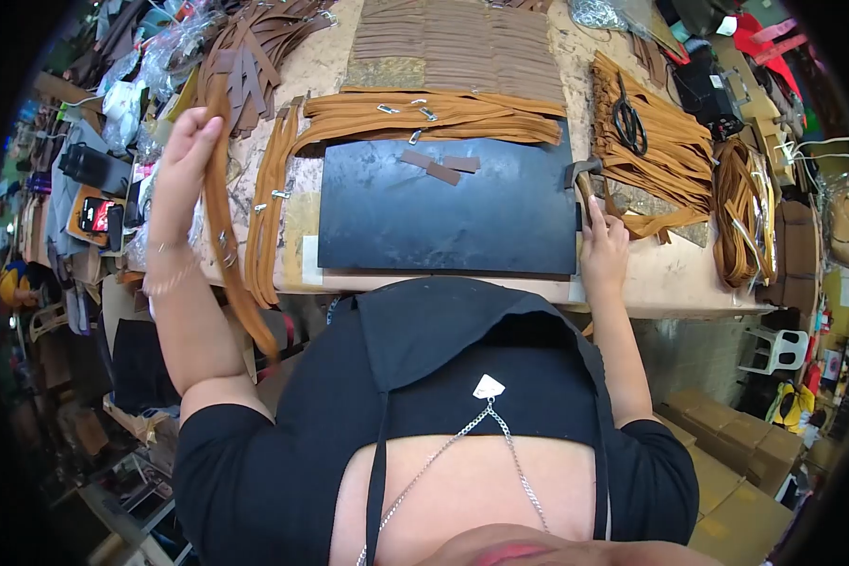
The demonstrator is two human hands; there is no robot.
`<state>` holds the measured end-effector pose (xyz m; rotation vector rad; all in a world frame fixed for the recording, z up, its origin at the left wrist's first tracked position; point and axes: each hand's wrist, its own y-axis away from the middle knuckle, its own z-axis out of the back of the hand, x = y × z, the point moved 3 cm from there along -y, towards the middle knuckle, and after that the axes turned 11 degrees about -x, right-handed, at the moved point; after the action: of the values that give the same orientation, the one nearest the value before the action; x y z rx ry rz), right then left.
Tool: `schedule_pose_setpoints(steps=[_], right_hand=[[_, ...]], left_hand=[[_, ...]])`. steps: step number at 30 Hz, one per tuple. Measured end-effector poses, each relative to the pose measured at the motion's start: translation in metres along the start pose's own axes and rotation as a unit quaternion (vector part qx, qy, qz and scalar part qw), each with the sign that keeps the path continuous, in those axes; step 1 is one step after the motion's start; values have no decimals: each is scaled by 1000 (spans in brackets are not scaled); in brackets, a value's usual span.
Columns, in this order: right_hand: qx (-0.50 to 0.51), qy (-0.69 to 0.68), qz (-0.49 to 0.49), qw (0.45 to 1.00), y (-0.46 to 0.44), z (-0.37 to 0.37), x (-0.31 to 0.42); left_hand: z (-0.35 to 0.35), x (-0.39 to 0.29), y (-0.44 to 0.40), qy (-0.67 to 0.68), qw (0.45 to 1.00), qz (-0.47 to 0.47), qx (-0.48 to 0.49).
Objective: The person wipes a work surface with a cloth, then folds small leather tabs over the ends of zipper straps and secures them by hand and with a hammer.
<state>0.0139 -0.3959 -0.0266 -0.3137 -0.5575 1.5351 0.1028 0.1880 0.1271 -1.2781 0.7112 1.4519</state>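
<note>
Pinching a brown zipper point(217, 203), the left hand point(192, 143) is dangling it where swinging could snag it on the table point(693, 269), the right hand point(605, 243) clasping a hammer point(585, 179).

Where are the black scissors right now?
In the head view, the black scissors lie toward the right, on top of the pile of orange-brown strips, just beyond the right hand.
</note>
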Motion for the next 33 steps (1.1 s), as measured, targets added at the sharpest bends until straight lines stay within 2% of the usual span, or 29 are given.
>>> schedule_pose_setpoints(steps=[2,3,4,6,8,10,12,13,15,16,18,19,22,23,26,27,30,32,33], right_hand=[[-14,-17,-2,1000,-3,1,0],[-23,5,7,1000,-6,6,4],[-32,27,15,999,-11,11,12],[-59,23,23,998,-27,19,33],[-59,-98,77,990,-45,15,56],[-33,-133,125,983,-64,5,82],[-15,-175,181,968,-82,-17,108],[-15,-174,180,968,-91,-27,118],[-23,-188,234,954,-108,-44,137],[-24,-188,233,954,-118,-51,142],[-25,-256,153,954,-140,-61,142],[-34,-209,140,967,-149,-65,140],[-51,-144,145,978,-176,-70,127],[-30,-117,157,980,-183,-77,121],[26,-72,177,981,-198,-63,113],[26,-72,178,981,-201,-53,112],[42,-148,165,974,-189,-32,109],[-12,-247,272,930,-159,-23,115],[-15,-216,316,924,-143,-16,121]], left_hand=[[5,89,-48,-129,992,14,12],[-9,105,-51,-286,956,-57,-17],[-25,103,-53,-434,891,-127,-46],[-74,94,-57,-416,895,-136,-90],[-145,98,-58,-292,943,-157,-16],[-217,71,-50,-328,896,-284,98],[-271,56,-42,-331,883,-313,114],[-289,56,-42,-330,883,-314,115],[-316,62,-45,-331,880,-289,181],[-318,59,-49,-330,880,-291,181],[-322,51,-55,-312,874,-300,221],[-315,37,-49,-262,879,-338,211],[-297,-2,-31,-206,894,-332,220],[-294,-2,-31,-210,888,-368,181],[-272,-20,-29,-278,886,-346,135],[-262,-13,-32,-269,883,-365,118],[-217,-12,-19,-243,890,-380,75],[-185,-5,-1,-272,878,-389,66],[-167,-1,8,-301,864,-398,56]])
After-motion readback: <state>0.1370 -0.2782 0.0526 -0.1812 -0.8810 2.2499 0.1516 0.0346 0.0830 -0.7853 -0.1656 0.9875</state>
